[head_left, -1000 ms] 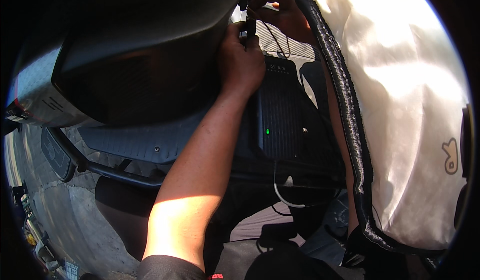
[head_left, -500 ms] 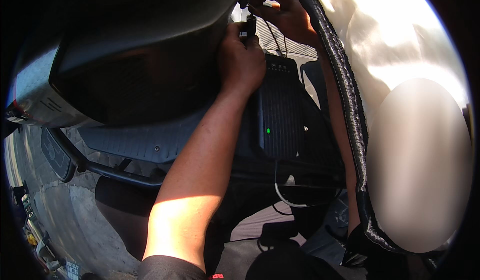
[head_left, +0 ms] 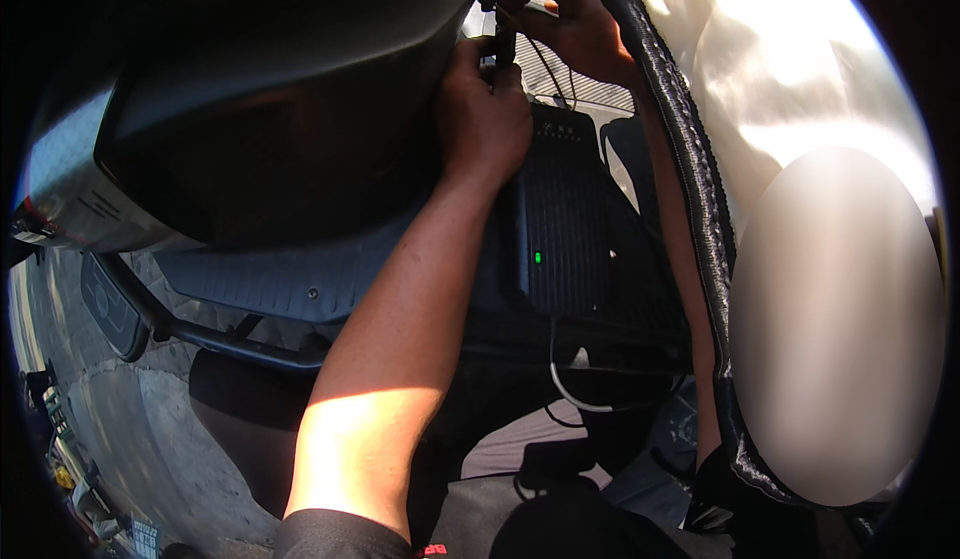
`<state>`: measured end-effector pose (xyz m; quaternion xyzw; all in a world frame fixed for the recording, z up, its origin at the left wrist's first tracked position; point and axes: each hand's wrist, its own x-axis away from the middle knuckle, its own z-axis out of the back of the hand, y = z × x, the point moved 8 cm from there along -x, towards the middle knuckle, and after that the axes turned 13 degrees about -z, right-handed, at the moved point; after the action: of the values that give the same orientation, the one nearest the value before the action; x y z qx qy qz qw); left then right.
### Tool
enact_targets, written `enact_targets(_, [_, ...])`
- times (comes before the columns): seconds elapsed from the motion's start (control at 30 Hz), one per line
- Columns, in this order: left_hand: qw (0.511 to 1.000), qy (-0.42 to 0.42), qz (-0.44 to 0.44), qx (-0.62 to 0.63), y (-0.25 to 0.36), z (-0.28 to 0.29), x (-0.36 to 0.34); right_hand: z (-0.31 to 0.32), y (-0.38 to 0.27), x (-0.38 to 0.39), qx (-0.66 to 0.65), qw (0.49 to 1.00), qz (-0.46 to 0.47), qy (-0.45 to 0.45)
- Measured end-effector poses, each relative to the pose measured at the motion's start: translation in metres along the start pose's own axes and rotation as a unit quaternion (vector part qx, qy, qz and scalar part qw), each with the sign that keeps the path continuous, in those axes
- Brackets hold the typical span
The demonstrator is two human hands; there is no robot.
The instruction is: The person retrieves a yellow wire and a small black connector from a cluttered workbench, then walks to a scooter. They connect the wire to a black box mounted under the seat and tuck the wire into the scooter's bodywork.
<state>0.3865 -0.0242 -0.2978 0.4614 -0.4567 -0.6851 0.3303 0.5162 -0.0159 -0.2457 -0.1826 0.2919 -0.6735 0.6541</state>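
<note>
My left hand point(head_left: 487, 124) is closed around a small black plug-like connector point(head_left: 505, 47), held upright between thumb and fingers. Just above it, my right hand point(head_left: 575, 24) is bent in a pinch beside the edge of a big dark glossy shell point(head_left: 300, 109), with its fingertips in shadow. What those fingers grip is hard to make out. Thin dark cables point(head_left: 545, 64) hang down below my right hand. Under my left wrist lies a black ribbed box point(head_left: 565, 209) with a lit green light point(head_left: 538, 258).
A ribbed dark footboard point(head_left: 270, 279) and a black tube frame point(head_left: 230, 344) stretch to the left, ending at a flat pedal-like plate point(head_left: 112, 304). A grey cable point(head_left: 570, 399) loops below the box. At right hangs pale cloth point(head_left: 780, 79) with a black braided edge point(head_left: 690, 159).
The connector in my left hand has shifted very slightly and looks closer to my right fingertips. Otherwise both hands stay in nearly the same place.
</note>
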Motion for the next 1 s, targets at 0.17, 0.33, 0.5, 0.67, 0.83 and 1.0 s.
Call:
enact_targets(0.17, [1.000,0.001,0.004,-0.010,-0.001,-0.001,0.001,-0.001,0.000,0.000,0.000,1.000,-0.001,-0.002])
enact_targets(0.33, [1.000,-0.005,0.011,-0.001,-0.001,-0.001,0.001,-0.002,0.001,-0.001,0.001,1.000,-0.004,-0.003])
enact_targets(0.5, [0.999,-0.012,0.003,-0.035,0.003,0.000,0.001,-0.003,0.002,-0.002,0.001,1.000,-0.007,-0.004])
enact_targets(0.67, [0.997,-0.051,0.034,-0.055,-0.002,-0.004,-0.002,-0.002,0.005,-0.001,0.000,1.000,-0.011,-0.005])
enact_targets(0.83, [0.991,-0.071,0.078,-0.084,-0.012,-0.006,-0.004,-0.001,0.007,0.000,-0.003,1.000,-0.017,-0.005])
enact_targets(1.0, [0.990,-0.037,0.070,-0.113,-0.012,-0.003,-0.001,-0.001,0.008,0.003,-0.006,1.000,-0.022,-0.010])
